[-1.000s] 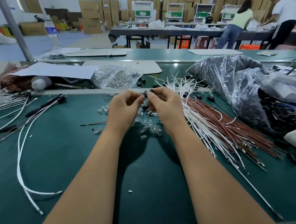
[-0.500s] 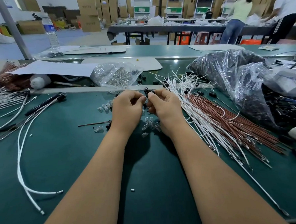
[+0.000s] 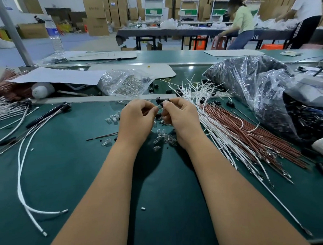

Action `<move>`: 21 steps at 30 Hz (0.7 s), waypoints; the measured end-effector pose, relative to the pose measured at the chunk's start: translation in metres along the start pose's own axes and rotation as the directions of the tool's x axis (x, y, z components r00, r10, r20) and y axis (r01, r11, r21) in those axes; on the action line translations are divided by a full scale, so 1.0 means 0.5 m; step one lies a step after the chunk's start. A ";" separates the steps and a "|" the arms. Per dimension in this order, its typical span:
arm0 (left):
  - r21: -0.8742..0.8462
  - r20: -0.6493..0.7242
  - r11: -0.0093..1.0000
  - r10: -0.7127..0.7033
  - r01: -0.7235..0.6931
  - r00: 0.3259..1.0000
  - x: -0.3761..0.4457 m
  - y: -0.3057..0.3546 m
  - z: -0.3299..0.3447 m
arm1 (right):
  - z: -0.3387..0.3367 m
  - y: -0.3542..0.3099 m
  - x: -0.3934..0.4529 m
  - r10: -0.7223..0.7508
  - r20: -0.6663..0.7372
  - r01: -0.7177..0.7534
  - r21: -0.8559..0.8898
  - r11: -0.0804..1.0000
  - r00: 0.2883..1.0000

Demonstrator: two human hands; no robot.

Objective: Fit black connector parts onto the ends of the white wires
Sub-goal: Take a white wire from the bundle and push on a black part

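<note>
My left hand [image 3: 136,120] and right hand [image 3: 182,115] meet fingertip to fingertip above the green mat [image 3: 84,173]. My right hand pinches a small black connector [image 3: 162,104]. My left hand pinches a small clear part [image 3: 157,107] that touches the connector. How the two join is hidden by the fingers. A fan of white wires [image 3: 202,94] lies just right of my right hand. Loose black connectors [image 3: 156,85] are scattered behind the hands.
Clear bulbs [image 3: 164,138] lie under my wrists. Brown wires [image 3: 251,130] spread to the right, beside a bag of black parts [image 3: 248,80]. A bag of clear bulbs [image 3: 125,83] sits behind. Long white wires [image 3: 20,167] and a black pen [image 3: 48,114] lie at left.
Both hands stayed together at the same spot. The fingertips have drawn slightly apart, so the black connector and the clear part show between them.
</note>
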State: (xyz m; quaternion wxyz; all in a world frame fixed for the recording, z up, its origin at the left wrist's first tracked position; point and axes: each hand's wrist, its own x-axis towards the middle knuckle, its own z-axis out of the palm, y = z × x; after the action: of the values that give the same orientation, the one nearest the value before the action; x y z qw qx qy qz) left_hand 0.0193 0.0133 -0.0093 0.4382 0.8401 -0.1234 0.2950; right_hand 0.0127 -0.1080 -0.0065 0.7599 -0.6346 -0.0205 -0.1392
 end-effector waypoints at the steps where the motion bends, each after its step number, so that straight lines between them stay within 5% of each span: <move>1: 0.009 0.010 1.000 0.004 -0.004 1.000 0.000 -0.002 -0.001 | -0.002 -0.002 0.000 0.001 -0.009 -0.001 0.006 1.000 1.000; 21: -0.040 0.057 0.998 0.056 -0.053 0.997 -0.001 0.001 -0.007 | 0.006 -0.007 -0.009 0.005 0.014 -0.004 -0.060 0.998 1.000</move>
State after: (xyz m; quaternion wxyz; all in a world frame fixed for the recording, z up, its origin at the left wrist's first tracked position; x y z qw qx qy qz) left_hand 0.0173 0.0158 -0.0080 0.4421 0.8361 -0.1645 0.2800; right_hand 0.0081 -0.1046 -0.0037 0.7408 -0.6580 -0.0201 -0.1336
